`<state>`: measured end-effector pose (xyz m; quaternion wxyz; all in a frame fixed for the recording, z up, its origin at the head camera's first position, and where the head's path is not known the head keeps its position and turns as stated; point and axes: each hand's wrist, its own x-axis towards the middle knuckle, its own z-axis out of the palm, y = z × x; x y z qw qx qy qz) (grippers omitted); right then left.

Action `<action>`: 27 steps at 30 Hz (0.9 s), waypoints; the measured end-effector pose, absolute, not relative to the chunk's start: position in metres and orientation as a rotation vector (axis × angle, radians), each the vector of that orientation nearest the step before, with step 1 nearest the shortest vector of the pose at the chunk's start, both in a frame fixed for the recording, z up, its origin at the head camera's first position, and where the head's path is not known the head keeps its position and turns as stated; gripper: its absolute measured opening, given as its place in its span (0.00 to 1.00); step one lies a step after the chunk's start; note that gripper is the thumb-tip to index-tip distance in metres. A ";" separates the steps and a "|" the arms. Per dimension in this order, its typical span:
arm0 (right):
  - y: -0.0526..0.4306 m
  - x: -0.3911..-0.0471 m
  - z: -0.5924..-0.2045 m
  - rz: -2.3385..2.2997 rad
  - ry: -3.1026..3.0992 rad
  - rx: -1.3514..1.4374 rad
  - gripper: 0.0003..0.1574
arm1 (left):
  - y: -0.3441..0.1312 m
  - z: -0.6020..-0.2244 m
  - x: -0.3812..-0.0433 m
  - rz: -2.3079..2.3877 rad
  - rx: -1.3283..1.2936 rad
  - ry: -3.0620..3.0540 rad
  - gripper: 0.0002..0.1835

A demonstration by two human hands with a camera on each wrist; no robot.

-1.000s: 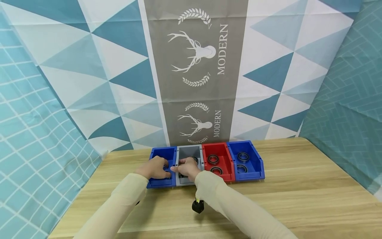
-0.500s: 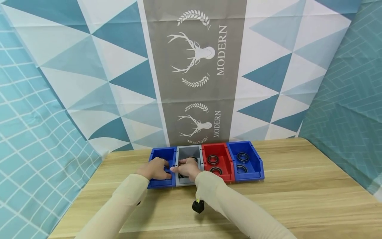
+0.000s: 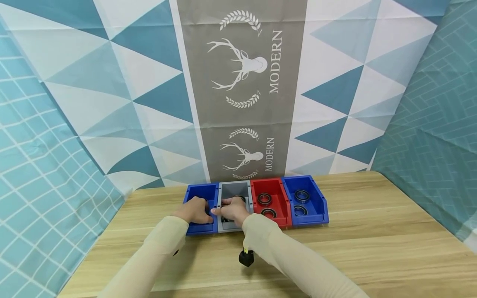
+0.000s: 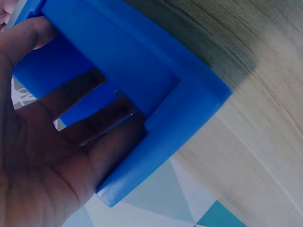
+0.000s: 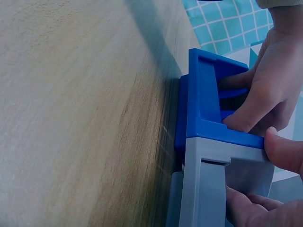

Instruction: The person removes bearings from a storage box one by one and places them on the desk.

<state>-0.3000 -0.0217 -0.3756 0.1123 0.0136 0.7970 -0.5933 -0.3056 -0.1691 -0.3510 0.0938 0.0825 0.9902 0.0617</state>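
In the head view my left hand [image 3: 194, 210] reaches into the blue bin [image 3: 204, 230] at the left end of a row. Its thumb is spread from its fingers [image 4: 71, 92], whose tips dip behind the bin's wall in the left wrist view. A dark ring edge shows beside them. My right hand [image 3: 234, 210] reaches into the adjoining grey bin [image 3: 234, 187]. Its thumb [image 5: 280, 147] lies at the top of the wall between both bins, while the other fingers go down inside, tips hidden. Black ring bearings [image 3: 240, 198] show partly around this hand.
A red bin [image 3: 262, 185] and another blue bin [image 3: 298, 182] continue the row, each with two ring bearings, such as this bearing [image 3: 302, 195]. The bins stand on a wooden table [image 3: 372, 231] before a patterned backdrop. A small black device [image 3: 246, 258] hangs under the right wrist.
The left hand has shifted very slightly within the blue bin. The right hand keeps its place in the grey bin; the whole head view has drifted a little.
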 end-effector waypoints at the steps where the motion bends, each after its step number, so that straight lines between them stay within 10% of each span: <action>1: -0.022 -0.300 -0.375 -1.741 2.342 0.037 0.35 | -0.169 -0.351 -0.306 0.184 0.235 2.936 0.26; 27: -0.021 -0.298 -0.374 -1.757 2.335 0.058 0.35 | -0.160 -0.367 -0.316 0.277 0.106 2.962 0.22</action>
